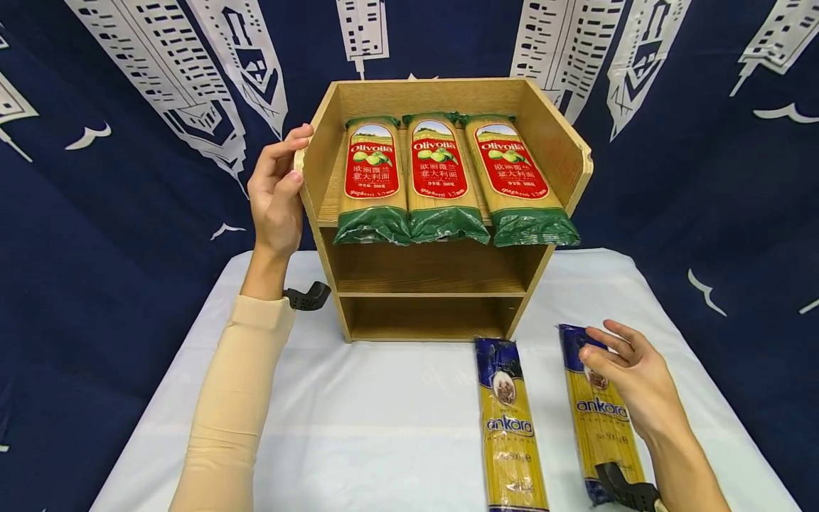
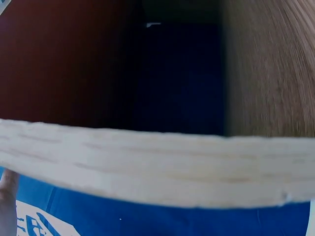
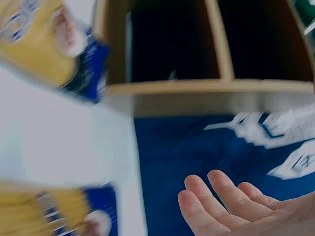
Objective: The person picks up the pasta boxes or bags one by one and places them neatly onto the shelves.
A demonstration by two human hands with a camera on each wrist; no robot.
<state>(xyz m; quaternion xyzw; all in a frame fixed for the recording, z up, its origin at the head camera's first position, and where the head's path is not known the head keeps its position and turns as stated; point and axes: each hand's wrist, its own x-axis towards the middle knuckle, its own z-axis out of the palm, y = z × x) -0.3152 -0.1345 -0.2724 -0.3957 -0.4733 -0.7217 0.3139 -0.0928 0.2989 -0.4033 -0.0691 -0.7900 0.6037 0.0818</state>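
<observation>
My left hand point(image 1: 276, 195) grips the left side panel of a wooden shelf unit point(image 1: 431, 293), its fingers and thumb at the front edge. In the left wrist view that pale panel edge point(image 2: 157, 164) runs across close up, with part of a finger point(image 2: 7, 201) at lower left. On the top shelf lie three Olivoila spaghetti packs, left point(image 1: 372, 181), middle point(image 1: 441, 178) and right point(image 1: 517, 178). Above a blue and yellow Ankara spaghetti pack point(image 1: 601, 419) hovers my right hand point(image 1: 640, 384), fingers loosely bent, holding nothing. Another Ankara pack point(image 1: 512, 434) lies to its left.
The shelf unit stands on a white-covered table point(image 1: 371, 427). Its middle shelf point(image 1: 435, 269) and bottom compartment point(image 1: 435, 318) face forward below the Olivoila packs. A dark blue curtain point(image 1: 441, 35) with white building prints hangs behind.
</observation>
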